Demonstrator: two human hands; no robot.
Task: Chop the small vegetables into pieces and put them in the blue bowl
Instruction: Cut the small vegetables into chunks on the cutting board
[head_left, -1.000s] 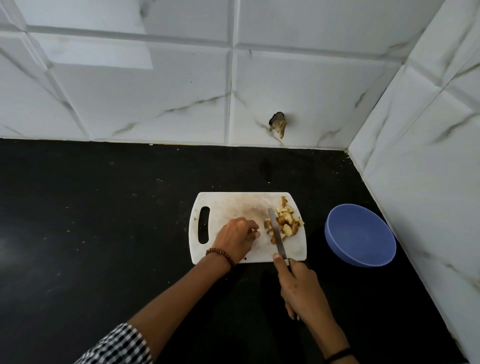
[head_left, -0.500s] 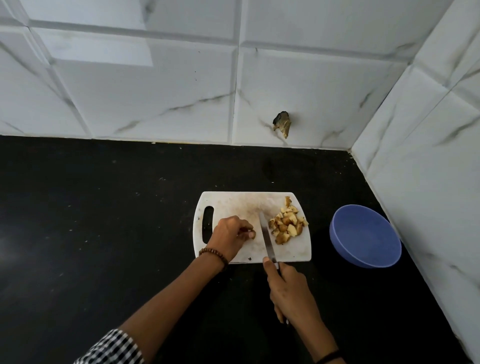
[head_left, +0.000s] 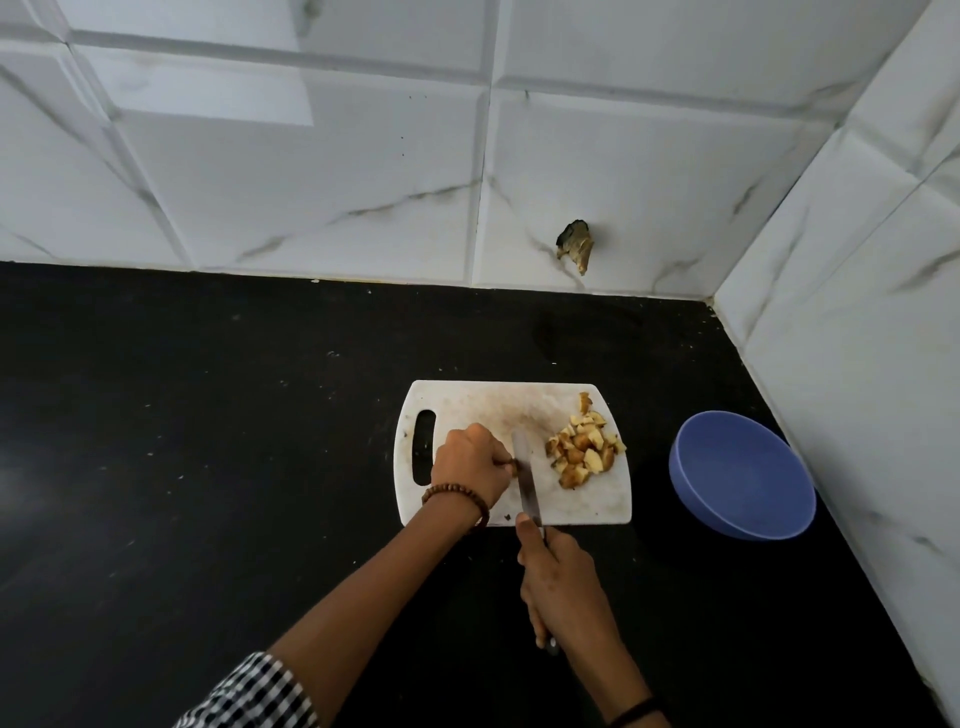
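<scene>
While the cutting is going on, right hand: its grip is wrapping closed round the handle of the knife, with the forefinger reaching onto the blade's spine.
Knife: the blade is standing on edge, its tip pointing away from the body.
Left hand: its grip is curling over a small brown vegetable piece right against the blade. Most of that piece is hiding under the fingers.
Cutting board: it is lying on the black table and carrying all the food in view.
Chopped pieces: a heap is sitting on the board's right side, apart from the blade.
Blue bowl: it is waiting on the table just right of the board, with nothing showing inside.
Progress: the chopping is looking nearly finished, with only the one held piece being cut. Moving the pieces into the bowl is not yet begun.
</scene>
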